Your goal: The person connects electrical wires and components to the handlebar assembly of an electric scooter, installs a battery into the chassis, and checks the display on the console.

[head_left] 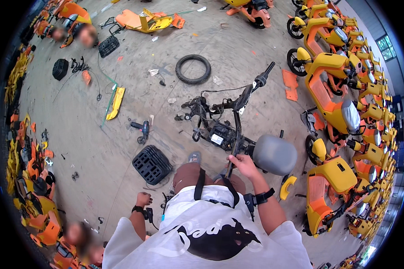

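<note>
My right hand [241, 165] is closed around the lower part of a black handlebar stem [237, 130]. From the stem's far end the handlebar grip [265, 71] points up and to the right. Beside it on the floor lies a stripped scooter frame [221, 134], with bare cables and black parts. A grey scooter seat [274, 154] sits just right of my right hand. My left hand [143, 199] hangs low at my left side, fingers curled, with nothing seen in it. Ahead of it on the floor is a black plastic basket [151, 164].
A cordless drill [142, 130] lies left of the frame. Farther off are a tyre [193, 69] and a yellow panel [116, 103]. Yellow scooters [330, 175] stand in rows along the right. Loose parts [36, 179] pile up on the left, where other people [78, 233] are partly visible.
</note>
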Demonstrator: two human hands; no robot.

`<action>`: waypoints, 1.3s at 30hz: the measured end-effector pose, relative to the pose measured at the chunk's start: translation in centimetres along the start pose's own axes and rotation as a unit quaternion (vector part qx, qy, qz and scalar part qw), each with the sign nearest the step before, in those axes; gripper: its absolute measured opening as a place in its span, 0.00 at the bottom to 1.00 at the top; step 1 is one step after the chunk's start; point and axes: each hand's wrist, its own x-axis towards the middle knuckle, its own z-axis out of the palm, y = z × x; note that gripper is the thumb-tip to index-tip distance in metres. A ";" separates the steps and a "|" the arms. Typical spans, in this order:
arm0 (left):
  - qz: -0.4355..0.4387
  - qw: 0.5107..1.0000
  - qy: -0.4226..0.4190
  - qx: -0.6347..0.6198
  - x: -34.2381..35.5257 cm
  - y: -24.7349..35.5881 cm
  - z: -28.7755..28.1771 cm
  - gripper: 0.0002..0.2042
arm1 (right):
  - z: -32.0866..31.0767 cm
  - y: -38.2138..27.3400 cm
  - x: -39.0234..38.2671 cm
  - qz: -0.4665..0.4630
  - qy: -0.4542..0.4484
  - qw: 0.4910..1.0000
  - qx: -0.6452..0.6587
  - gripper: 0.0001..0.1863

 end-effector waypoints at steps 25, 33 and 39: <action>0.438 0.884 0.116 0.113 -22.1 15.8 25.8 0.14 | -27.1 32.2 1.7 0.140 0.039 0.988 0.046 0.11; 0.270 0.938 0.192 0.102 -21.1 1.8 22.3 0.12 | -24.9 27.7 1.7 0.093 -0.081 0.978 -0.170 0.11; 0.160 0.971 0.140 0.109 -14.8 -14.3 23.8 0.15 | -22.1 23.0 7.6 -0.018 -0.066 0.944 -0.321 0.19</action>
